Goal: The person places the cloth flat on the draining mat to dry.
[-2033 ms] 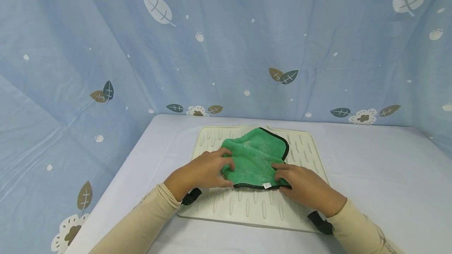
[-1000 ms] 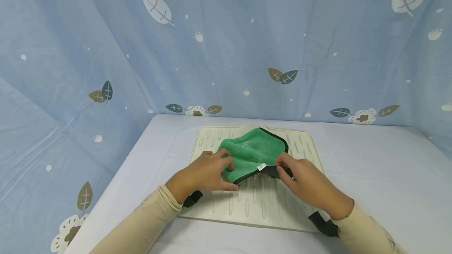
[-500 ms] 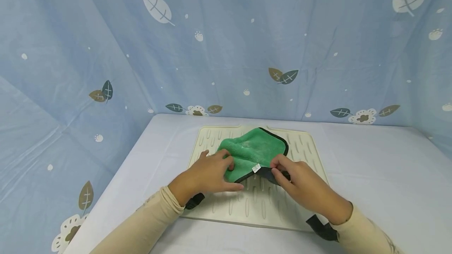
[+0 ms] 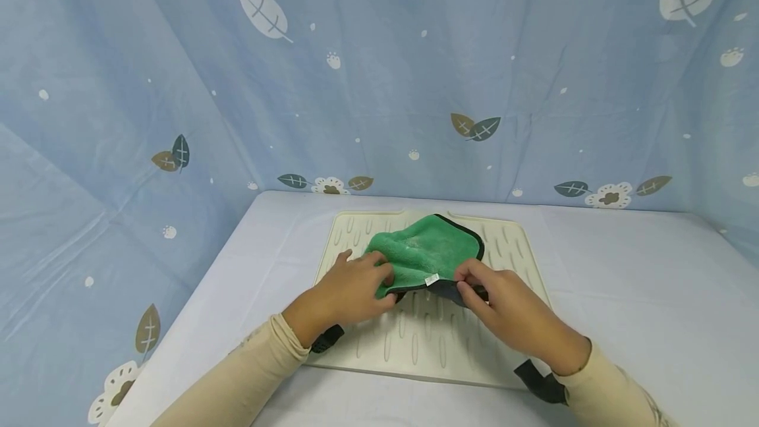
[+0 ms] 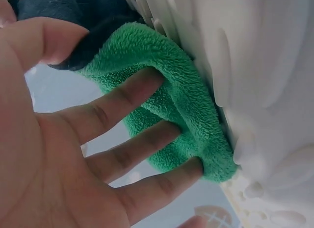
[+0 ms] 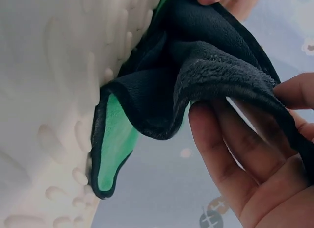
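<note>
Blue leaf-print backdrop cloth (image 4: 379,71) hung beyond both hands, closing in the far side and the left. Pale lilac tabletop (image 4: 622,269) spread beneath and to either side of the hands. Cream ribbed drying mat (image 4: 439,348) lying flat on the tabletop, directly under both hands, its raised ridges close against the fingers in both wrist views.

Green microfibre cloth (image 4: 423,252) with black edging, dark grey on its reverse, bunched on the far half of the mat, between the two hands and just beyond them; near edge raised off the mat, small white label (image 4: 432,279) at that edge, just left of the right hand. Far portion resting on the mat.

Left hand (image 4: 350,292) at the cloth's left side: fingers (image 5: 132,98) laid out along the green folded pile, thumb closed against the dark edge from the opposite side, fold pinched between them. Right hand (image 4: 504,312) at the cloth's near right corner: thumb and fingers (image 6: 221,144) curled round the dark grey layer, corner gripped and held up clear of the mat, green face hanging below toward the ridges.

Cream sleeves and black wrist straps (image 4: 536,377) behind both hands, toward the near edge of the tabletop.
</note>
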Demonstrator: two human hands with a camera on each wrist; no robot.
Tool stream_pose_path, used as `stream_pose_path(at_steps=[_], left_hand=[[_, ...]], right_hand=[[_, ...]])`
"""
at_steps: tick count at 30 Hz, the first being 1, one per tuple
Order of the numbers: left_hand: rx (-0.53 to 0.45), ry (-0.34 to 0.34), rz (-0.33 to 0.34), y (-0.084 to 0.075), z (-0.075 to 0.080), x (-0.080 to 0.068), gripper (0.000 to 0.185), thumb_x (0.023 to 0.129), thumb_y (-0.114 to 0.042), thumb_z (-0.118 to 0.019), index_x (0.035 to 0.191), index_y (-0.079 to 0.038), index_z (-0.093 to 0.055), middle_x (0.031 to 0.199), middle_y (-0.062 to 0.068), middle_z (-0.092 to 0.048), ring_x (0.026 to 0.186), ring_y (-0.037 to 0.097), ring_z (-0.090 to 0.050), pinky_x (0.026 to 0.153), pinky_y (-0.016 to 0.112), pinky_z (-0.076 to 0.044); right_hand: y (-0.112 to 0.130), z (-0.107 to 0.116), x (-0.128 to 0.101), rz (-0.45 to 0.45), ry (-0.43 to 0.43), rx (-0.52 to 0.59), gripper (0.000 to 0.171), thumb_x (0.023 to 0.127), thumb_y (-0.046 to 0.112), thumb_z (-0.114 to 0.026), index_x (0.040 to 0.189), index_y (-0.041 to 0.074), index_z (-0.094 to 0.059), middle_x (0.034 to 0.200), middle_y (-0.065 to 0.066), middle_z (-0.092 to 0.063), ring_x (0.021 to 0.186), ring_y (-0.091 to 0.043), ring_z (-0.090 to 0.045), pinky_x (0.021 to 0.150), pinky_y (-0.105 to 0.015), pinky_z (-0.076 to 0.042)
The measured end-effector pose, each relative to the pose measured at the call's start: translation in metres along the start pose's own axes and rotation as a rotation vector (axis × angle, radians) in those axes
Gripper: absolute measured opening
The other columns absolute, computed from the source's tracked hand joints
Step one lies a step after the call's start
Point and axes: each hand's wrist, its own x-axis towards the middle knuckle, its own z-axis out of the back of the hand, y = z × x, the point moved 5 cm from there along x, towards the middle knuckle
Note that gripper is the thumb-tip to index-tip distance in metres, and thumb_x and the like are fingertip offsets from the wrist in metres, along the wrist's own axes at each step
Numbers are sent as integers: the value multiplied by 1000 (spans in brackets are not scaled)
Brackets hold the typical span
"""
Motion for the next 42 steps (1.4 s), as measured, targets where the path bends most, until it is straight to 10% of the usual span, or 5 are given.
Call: stream_pose_path(at_steps=[14,28,42], left_hand=[[49,-109,-24,-1,8,1,16,95,-31,-60,99,-21,-72,113,-1,-65,104,23,-68,106,61,-39],[51,-456,-225,-12,23,1,13,92,-32,-71,88,-21,-72,86,-8,-65,70,6,-58,66,30,-46],[28,-493,-301,-18,27,0,10,90,-31,-74,87,-21,-72,85,-9,-65,65,5,-54,64,26,-43]], right_hand=[[-8,-5,0,-94,16,-6,11,89,5,-69,91,15,-66,81,13,-66,78,0,-62,69,-25,-56],[1,-16,-1,-33,73,-65,16,85,22,-80,98,14,-72,84,10,-61,71,-1,-53,61,-18,-47],[0,-22,-2,-58,64,-217,19,79,16,-84,91,17,-70,80,12,-55,66,2,-46,57,-18,-42]])
